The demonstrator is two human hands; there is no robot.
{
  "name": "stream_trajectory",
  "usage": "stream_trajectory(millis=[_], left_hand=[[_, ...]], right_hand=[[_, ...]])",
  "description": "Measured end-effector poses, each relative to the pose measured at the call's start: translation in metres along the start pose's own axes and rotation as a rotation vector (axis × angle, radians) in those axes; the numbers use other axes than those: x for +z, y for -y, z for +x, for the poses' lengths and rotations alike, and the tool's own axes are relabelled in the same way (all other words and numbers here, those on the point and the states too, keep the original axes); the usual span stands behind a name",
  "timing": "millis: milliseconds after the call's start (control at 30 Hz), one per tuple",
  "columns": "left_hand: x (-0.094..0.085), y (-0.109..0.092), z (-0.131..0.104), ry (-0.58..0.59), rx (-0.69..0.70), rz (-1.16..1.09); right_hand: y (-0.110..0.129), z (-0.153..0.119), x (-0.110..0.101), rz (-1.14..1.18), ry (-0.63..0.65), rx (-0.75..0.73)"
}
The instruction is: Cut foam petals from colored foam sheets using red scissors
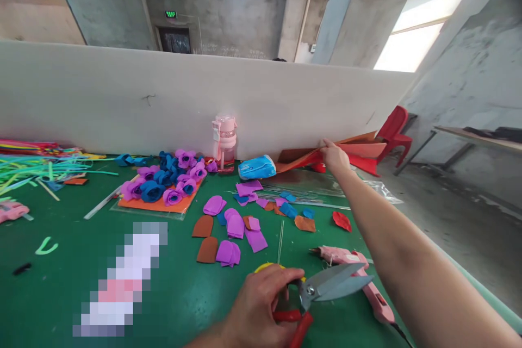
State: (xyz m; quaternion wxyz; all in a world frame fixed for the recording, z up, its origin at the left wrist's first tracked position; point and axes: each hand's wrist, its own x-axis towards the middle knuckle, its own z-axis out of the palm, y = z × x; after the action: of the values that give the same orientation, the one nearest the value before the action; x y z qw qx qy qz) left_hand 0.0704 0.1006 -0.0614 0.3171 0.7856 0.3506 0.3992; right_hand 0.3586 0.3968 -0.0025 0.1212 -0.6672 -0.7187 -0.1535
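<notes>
My left hand (261, 304) is closed around the red handles of a pair of scissors (336, 283), whose blades point right and stand slightly apart. At the back right, my right hand (335, 159) reaches to a stack of orange-brown and red craft sheets (299, 160), its fingers closed at their edge; the fingertips are partly hidden. Between the hands lie cut purple petals (235, 224), brown petals (207, 250) and blue pieces (289, 210). A single red petal (341, 221) rests below my right forearm.
A pink glue gun (346, 256) lies right of the scissors. Purple and blue flowers (165, 182) sit on an orange sheet at the left. Behind stand a pink bottle (225, 144), a blue packet (256, 167) and a white partition (163, 98). Thin wires (281, 242) and green strips (36, 171) are about.
</notes>
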Motion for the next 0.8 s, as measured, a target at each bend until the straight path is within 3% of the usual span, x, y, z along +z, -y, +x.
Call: stream_trajectory(millis=[300,667,800], left_hand=[[0.002,0.002,-0.001,0.012,-0.009,-0.026],[0.003,0.005,-0.002,0.021,0.002,-0.010],[0.001,0.003,-0.002,0.037,-0.024,-0.012]], right_hand=[[-0.003,0.011,-0.033,-0.094,0.001,-0.104],[-0.011,0.002,-0.072,-0.152,-0.127,0.051],[-0.009,-0.003,-0.090,-0.163,-0.111,0.090]])
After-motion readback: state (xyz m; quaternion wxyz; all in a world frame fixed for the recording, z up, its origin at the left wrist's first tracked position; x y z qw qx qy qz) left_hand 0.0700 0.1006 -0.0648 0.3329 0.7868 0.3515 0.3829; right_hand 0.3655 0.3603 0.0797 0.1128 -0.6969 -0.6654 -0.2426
